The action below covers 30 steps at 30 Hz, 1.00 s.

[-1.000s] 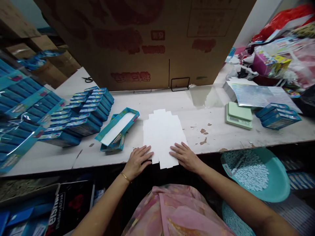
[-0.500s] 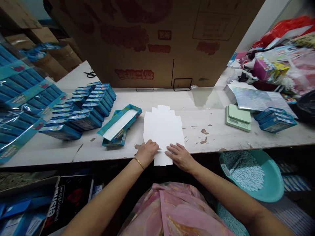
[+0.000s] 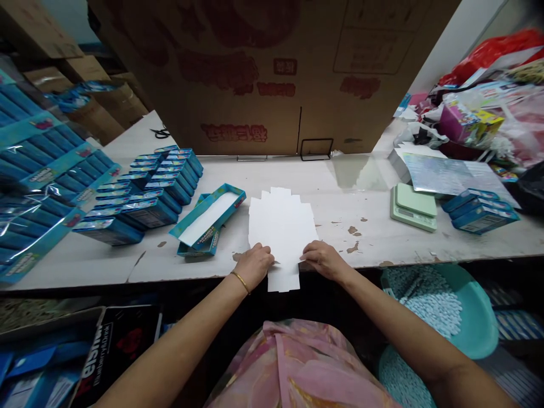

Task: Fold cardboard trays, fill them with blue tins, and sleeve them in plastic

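A flat white die-cut cardboard blank (image 3: 281,221) lies on the white table, and its narrow front flap sticks out past the table edge. My left hand (image 3: 255,265), with a gold bangle at the wrist, pinches the blank's near left corner. At the near right corner, my right hand (image 3: 322,258) has its fingers closed on the cardboard edge. To the left of the blank, a shallow blue tray box (image 3: 208,218) with a white inside rests askew on another blue tray (image 3: 204,249).
Rows of small blue boxes (image 3: 148,204) stand at left, beside plastic-wrapped display packs (image 3: 46,164). A large brown carton (image 3: 272,79) rises behind. At right are a green scale (image 3: 413,207) and blue boxes (image 3: 480,212). Below sits a teal basin (image 3: 476,323) of small wrapped pieces.
My right hand has gone from lying flat with fingers spread on the blank to gripping its right edge. My left hand keeps its pinch. The view has shifted slightly.
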Motion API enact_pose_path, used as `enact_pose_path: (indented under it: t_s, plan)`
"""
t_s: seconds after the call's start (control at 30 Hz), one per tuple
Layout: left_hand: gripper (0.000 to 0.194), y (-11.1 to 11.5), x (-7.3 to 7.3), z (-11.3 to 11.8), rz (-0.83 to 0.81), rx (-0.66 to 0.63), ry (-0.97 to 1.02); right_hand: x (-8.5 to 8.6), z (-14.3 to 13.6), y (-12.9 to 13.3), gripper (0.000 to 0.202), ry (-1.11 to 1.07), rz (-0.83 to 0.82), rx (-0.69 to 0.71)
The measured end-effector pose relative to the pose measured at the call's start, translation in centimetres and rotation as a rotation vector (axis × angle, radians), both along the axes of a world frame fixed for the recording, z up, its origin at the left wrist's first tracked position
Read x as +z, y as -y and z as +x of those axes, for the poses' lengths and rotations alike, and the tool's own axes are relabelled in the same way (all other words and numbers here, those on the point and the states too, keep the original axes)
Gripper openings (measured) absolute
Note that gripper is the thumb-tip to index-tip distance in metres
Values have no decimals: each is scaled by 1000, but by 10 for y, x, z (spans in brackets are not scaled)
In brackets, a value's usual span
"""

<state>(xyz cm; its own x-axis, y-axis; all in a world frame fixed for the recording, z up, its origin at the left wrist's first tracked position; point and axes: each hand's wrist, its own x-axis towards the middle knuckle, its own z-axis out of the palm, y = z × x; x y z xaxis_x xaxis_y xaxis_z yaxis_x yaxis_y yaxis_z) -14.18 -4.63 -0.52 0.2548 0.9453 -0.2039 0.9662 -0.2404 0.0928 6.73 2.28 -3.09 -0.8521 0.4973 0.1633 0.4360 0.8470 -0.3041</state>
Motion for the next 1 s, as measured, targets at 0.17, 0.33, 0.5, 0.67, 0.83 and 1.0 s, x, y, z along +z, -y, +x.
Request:
enact_pose_path:
  t_s: [0.17, 0.33, 0.5, 0.67, 0.83, 1.0]
  plan:
    - [27, -6, -4, 12, 79, 25, -10, 18, -43, 3, 19, 323, 223, 126]
    - [27, -5, -9, 20, 47, 45, -20, 18, -64, 5, 23, 369, 265, 151]
    - [30, -3, -8, 20, 50, 71, 5, 21, -50, 10, 17, 336, 255, 173]
    - [33, -3, -7, 19, 44, 74, 15, 9, -17, 35, 76, 99, 291, 75]
    - [31, -8, -6, 18, 33, 8, -2, -9, -13, 39, 33, -104, 269, 112]
    - [31, -20, 6, 10, -59, -23, 63, -11, -28, 25, 17, -349, 116, -8]
